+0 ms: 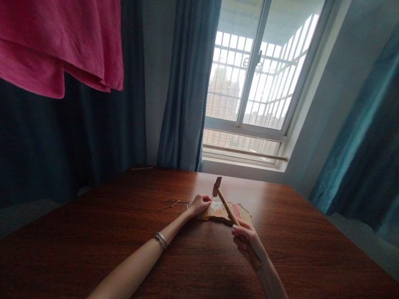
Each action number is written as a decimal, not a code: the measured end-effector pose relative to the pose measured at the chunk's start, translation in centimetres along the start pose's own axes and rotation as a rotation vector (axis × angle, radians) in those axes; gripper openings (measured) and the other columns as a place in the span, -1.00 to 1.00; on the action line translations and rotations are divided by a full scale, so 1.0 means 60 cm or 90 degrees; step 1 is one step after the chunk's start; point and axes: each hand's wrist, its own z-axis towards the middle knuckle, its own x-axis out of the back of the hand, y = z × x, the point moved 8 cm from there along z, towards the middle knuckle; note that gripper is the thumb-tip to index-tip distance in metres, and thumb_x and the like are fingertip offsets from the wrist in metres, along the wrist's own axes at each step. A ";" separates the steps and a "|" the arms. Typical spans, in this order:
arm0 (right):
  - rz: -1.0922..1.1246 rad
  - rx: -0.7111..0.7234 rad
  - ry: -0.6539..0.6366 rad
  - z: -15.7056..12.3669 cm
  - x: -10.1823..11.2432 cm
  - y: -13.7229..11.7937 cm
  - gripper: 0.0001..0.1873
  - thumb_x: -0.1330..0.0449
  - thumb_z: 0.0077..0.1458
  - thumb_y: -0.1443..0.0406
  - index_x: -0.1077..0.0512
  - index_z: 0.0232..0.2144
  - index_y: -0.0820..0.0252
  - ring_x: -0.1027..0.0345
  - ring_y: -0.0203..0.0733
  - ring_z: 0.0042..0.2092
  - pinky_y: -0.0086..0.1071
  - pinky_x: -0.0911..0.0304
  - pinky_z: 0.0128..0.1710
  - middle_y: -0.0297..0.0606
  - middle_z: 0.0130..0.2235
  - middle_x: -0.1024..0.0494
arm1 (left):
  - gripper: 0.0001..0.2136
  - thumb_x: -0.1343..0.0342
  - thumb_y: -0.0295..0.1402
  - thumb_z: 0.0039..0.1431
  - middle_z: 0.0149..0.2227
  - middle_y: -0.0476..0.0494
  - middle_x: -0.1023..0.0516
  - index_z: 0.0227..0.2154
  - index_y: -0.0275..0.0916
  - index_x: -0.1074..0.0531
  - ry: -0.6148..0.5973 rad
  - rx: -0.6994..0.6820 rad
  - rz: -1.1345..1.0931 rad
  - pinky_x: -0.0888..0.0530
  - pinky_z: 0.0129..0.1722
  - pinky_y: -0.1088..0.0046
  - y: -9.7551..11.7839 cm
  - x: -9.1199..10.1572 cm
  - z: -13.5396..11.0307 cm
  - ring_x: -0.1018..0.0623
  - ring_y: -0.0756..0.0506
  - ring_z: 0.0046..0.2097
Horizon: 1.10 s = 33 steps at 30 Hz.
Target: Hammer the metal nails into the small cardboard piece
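My right hand (245, 236) is wrapped around the wooden handle of a hammer (228, 209). The hammer's head is raised close above the fingers of my left hand (201, 203). Those fingers are pinched on a thin upright nail (212, 199), mostly hidden by the fingertips. Under the nail lies a flat tan piece (222, 211) with a ragged edge, a dotted, patterned surface and a pink band; its material is hard to make out. My left hand rests at its left end. Beside that hand, several thin dark metal rods (171, 202) lie scattered.
Everything lies on a brown wooden table (124, 245). Behind it stand a blue curtain (187, 91) and a barred window (246, 83). A pink cloth (77, 41) hangs at the upper left, and another blue curtain (352, 137) hangs at the right.
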 end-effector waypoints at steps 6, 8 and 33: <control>-0.016 -0.004 -0.007 -0.002 -0.004 -0.003 -0.57 -0.25 -0.22 0.20 -0.29 -0.24 0.20 0.08 -0.56 -0.79 -0.64 0.23 -0.89 -0.51 -0.61 -0.26 | -0.78 -0.01 -0.34 -0.08 -0.47 -0.12 -0.54 -0.47 -0.36 -0.50 -0.003 -0.005 0.036 -0.33 -0.41 0.51 0.006 0.001 -0.002 -0.48 -0.05 -0.41; -0.020 0.003 -0.017 -0.002 -0.005 -0.004 -0.56 -0.25 -0.22 0.19 -0.29 -0.24 0.21 0.06 -0.56 -0.78 -0.64 0.21 -0.89 -0.51 -0.60 -0.27 | -0.77 0.00 -0.34 -0.08 -0.47 -0.12 -0.55 -0.46 -0.36 -0.50 -0.003 -0.004 0.047 -0.33 -0.41 0.51 0.008 0.002 -0.003 -0.48 -0.05 -0.40; 0.007 -0.004 -0.052 -0.005 -0.009 -0.005 -0.55 -0.23 -0.13 0.19 -0.26 -0.15 0.21 0.06 -0.57 -0.75 -0.65 0.16 -0.87 -0.49 -0.56 -0.27 | -0.79 -0.02 -0.35 -0.08 -0.49 -0.10 -0.52 -0.45 -0.35 -0.50 0.004 0.008 0.055 -0.31 -0.45 0.53 0.005 0.002 -0.004 -0.45 -0.02 -0.44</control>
